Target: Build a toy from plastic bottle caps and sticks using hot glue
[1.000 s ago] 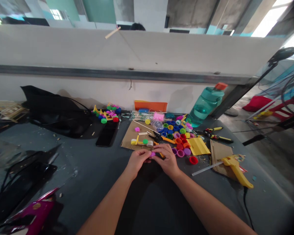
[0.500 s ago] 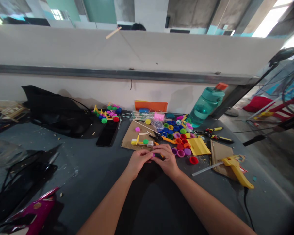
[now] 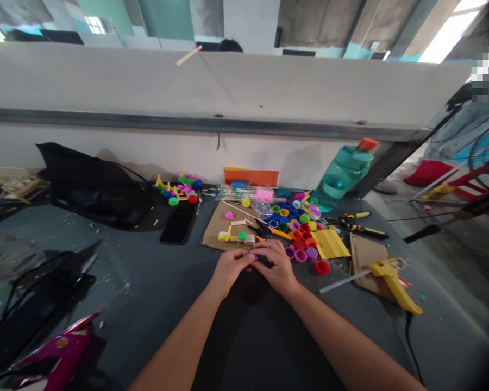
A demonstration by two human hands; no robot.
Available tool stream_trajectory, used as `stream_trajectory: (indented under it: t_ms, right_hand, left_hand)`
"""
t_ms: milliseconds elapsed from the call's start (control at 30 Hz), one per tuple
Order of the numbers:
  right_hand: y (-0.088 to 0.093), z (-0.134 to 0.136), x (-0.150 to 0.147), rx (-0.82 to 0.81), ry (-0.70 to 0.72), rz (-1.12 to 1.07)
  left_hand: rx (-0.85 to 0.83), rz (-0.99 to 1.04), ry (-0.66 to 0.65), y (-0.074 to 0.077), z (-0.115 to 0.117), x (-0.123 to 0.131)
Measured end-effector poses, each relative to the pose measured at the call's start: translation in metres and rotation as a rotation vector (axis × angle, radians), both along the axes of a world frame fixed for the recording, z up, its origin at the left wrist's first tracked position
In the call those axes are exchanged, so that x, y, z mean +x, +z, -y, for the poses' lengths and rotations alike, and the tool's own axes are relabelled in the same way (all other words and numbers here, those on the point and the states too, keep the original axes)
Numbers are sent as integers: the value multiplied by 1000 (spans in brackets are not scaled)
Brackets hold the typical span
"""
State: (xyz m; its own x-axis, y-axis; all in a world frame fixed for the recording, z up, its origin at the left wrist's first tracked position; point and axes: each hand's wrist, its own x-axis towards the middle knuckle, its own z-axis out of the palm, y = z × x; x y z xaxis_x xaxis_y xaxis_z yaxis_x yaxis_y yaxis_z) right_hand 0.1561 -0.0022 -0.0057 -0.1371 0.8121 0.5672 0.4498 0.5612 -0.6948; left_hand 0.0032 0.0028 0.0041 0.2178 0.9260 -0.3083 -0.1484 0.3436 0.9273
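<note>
My left hand (image 3: 228,267) and my right hand (image 3: 276,265) meet at the middle of the dark table (image 3: 155,288), fingers curled together. Between their fingertips shows a small pink bottle cap (image 3: 254,256), pinched from both sides. Just beyond them lies a piece of cardboard (image 3: 222,224) with a small yellow stick frame (image 3: 229,235) carrying a green cap. To the right of my right hand spreads a pile of coloured bottle caps (image 3: 295,225), with a red cap (image 3: 321,266) nearest the front.
A yellow glue gun (image 3: 393,279) rests on cardboard at the right, its cord trailing down. A teal water bottle (image 3: 340,176) leans at the back wall. A black phone (image 3: 179,222), a black bag (image 3: 95,187) and a finished cap toy (image 3: 179,190) sit at the left.
Both hands stay together on the pink cap; the fingers shifted slightly and less of the cap shows. A person has come into view at the far right edge.
</note>
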Motion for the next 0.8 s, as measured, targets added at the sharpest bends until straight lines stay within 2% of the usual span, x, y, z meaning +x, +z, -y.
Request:
stream_trajectory:
  t_ms: [200, 600, 800]
  right_hand:
    - [0, 0, 1, -21, -69, -30]
    - [3, 2, 0, -40, -7, 8]
    - [4, 1, 0, -59, -13, 4]
  left_hand:
    - [-36, 48, 25, -2, -2, -2]
    - [-6, 18, -40, 1, 0, -1]
    - [-36, 34, -4, 1, -1, -1]
